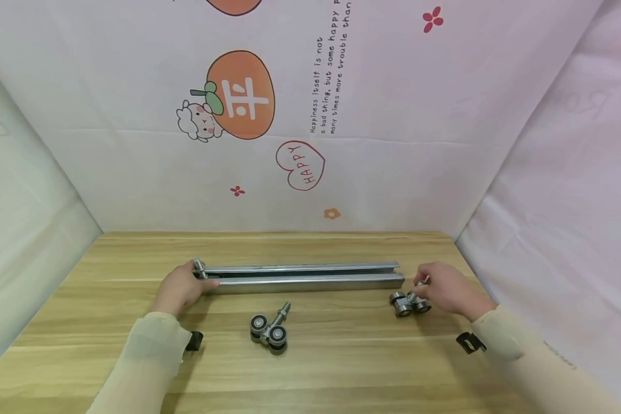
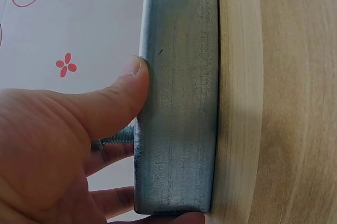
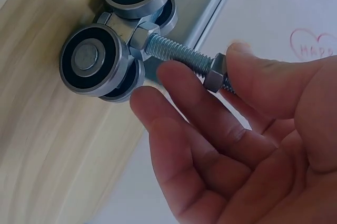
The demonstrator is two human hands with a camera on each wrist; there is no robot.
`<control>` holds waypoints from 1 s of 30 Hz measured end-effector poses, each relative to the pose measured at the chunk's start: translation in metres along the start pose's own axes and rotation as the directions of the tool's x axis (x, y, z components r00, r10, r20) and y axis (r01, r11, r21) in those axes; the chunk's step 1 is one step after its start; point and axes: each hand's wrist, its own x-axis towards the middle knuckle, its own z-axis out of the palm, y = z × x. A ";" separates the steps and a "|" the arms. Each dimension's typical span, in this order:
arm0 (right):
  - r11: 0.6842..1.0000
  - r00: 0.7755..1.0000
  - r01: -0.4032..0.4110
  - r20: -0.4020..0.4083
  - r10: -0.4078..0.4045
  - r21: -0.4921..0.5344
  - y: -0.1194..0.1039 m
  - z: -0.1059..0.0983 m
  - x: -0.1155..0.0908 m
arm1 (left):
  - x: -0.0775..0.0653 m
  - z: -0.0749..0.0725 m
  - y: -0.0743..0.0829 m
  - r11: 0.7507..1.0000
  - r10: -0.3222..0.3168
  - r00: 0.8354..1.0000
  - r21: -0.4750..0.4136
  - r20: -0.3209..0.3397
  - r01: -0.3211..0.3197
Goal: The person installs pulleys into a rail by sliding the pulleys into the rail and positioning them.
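A steel channel rail (image 1: 310, 284) with a slot along its top lies lengthwise on the table. My left hand (image 1: 180, 288) grips its left end, the thumb on the top edge and fingers around the end in the left wrist view. Beside those fingers a threaded bolt (image 1: 199, 267) stands up from the rail's slot; whatever it joins inside is hidden. Just off the rail's right end, my right hand (image 1: 451, 288) pinches the bolt of a roller trolley (image 3: 89, 61) near its nut (image 3: 215, 75). The trolley's wheels point away from the hand, close to the tabletop.
Another roller trolley (image 1: 277, 334) lies on the wooden table (image 1: 336, 368) in front of the rail, its bolt slanting up to the right. A printed white cloth (image 1: 383, 161) rises behind the table, and pale cloth (image 1: 564, 230) hangs at both sides.
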 end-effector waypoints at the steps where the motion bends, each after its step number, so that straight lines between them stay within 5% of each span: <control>1: 1.000 1.000 0.006 -0.006 -0.006 -0.017 0.004 -0.002 0.000 | 0.000 0.000 0.000 1.000 0.000 1.000 -0.003 0.000 0.000; 30: 0.983 0.981 -0.183 -0.068 0.182 -0.001 0.095 -0.035 -0.013 | 0.002 0.000 -0.003 1.000 0.011 1.000 -0.010 0.004 -0.011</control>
